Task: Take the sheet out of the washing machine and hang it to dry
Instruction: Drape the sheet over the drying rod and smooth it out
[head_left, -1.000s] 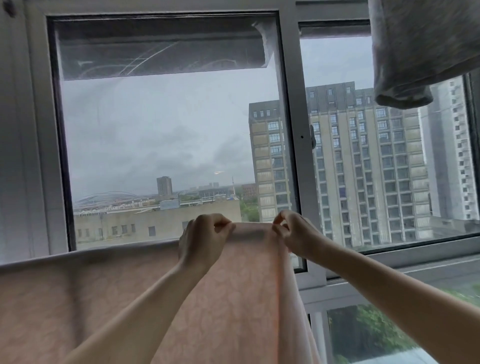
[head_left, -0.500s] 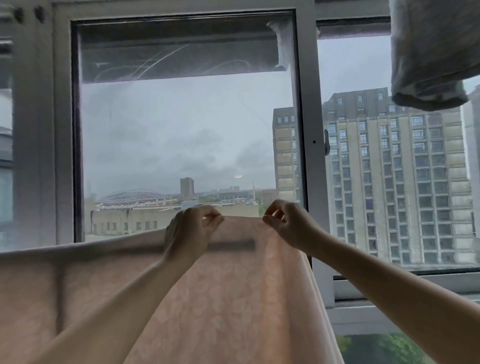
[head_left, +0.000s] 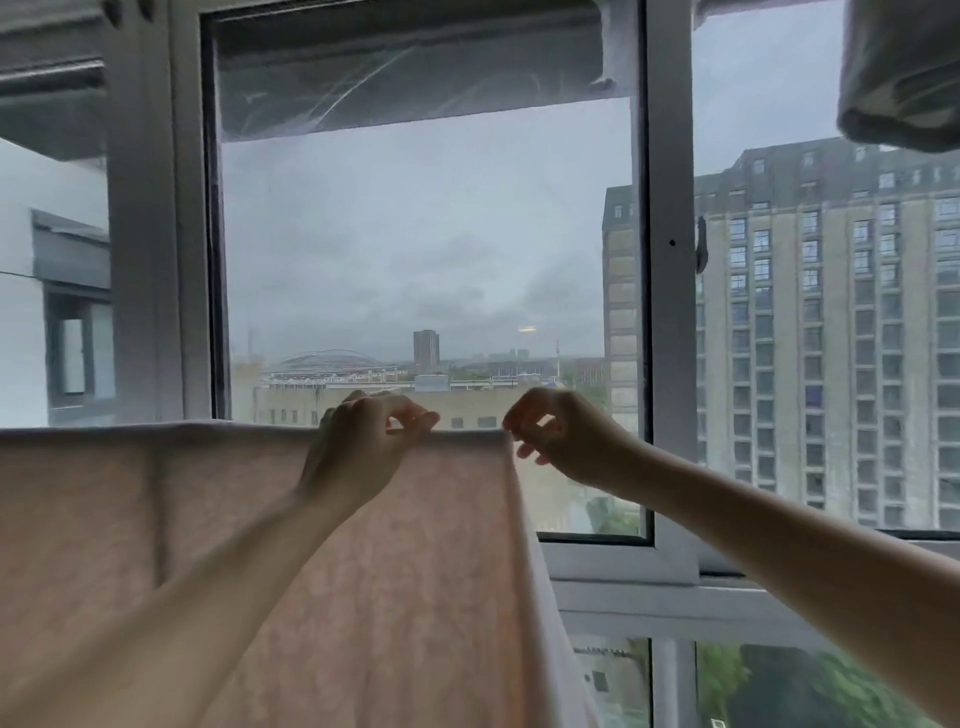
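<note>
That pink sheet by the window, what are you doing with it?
A person is hanging a pink sheet to dry in front of the window. The sheet is already draped so its top edge runs straight across, and it hangs down from there. The left hand pinches that top edge. The right hand is at the sheet's right corner with its fingers loosely curled, apparently not gripping it. Another grey cloth hangs at the upper right.

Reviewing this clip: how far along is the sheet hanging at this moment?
Mostly done: the pink sheet is out of the machine and draped by the window, its top edge level. In hand: the left hand touches that edge, the right hand is beside its corner. Left: at most a final tidy.
</note>
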